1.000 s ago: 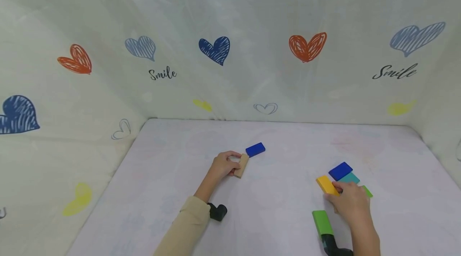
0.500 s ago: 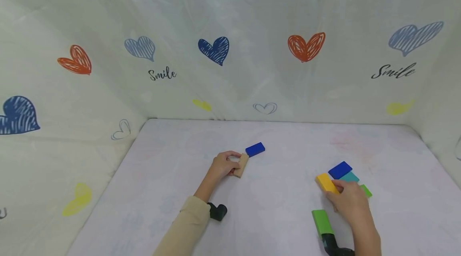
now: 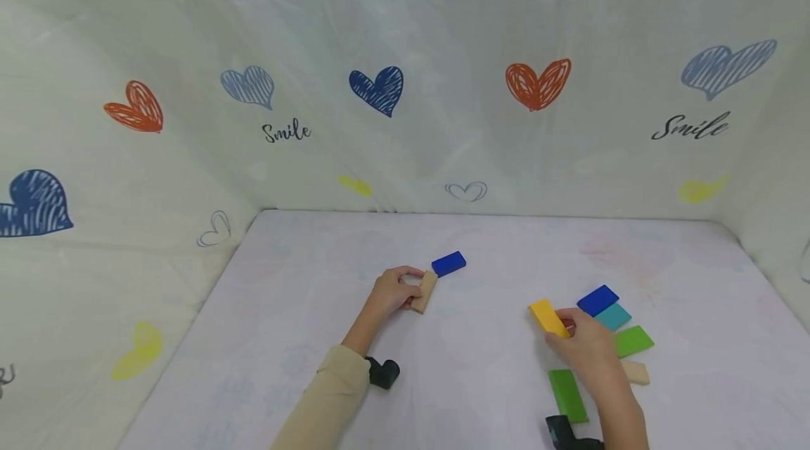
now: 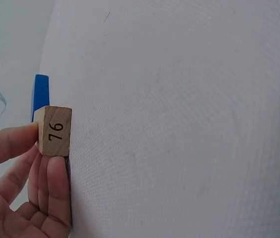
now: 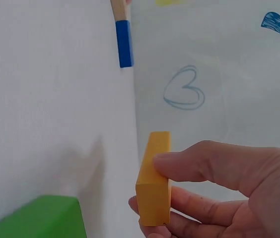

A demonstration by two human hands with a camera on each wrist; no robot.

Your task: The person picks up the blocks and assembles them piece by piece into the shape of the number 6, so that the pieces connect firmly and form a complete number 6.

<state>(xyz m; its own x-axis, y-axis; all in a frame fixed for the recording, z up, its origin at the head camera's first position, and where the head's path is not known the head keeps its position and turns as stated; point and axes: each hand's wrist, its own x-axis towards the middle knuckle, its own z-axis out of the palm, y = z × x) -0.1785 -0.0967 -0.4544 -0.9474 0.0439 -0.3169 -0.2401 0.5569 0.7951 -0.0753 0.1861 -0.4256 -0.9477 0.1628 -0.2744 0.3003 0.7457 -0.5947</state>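
My left hand (image 3: 394, 290) pinches a plain wooden block (image 3: 428, 288) on the table, thumb on one side and fingers on the other. In the left wrist view the number 76 is printed on the end of the wooden block (image 4: 56, 131). Just beyond it lies a blue block (image 3: 448, 264), close to its far end. My right hand (image 3: 587, 343) grips a yellow block (image 3: 547, 316) between thumb and fingers. In the right wrist view the yellow block (image 5: 155, 178) appears raised off the table, with a green block (image 5: 40, 218) below left.
Right of my right hand lie another blue block (image 3: 598, 300), a teal block (image 3: 614, 316), a green block (image 3: 633, 342) and a partly hidden plain wooden block (image 3: 636, 373). A second green block (image 3: 568, 395) lies nearer. Patterned cloth (image 3: 405, 148) stands behind the white table (image 3: 304, 253).
My right hand has moved left with the yellow block, away from the other blocks. A green block and a wooden block on the right now show more. My left hand stays put.
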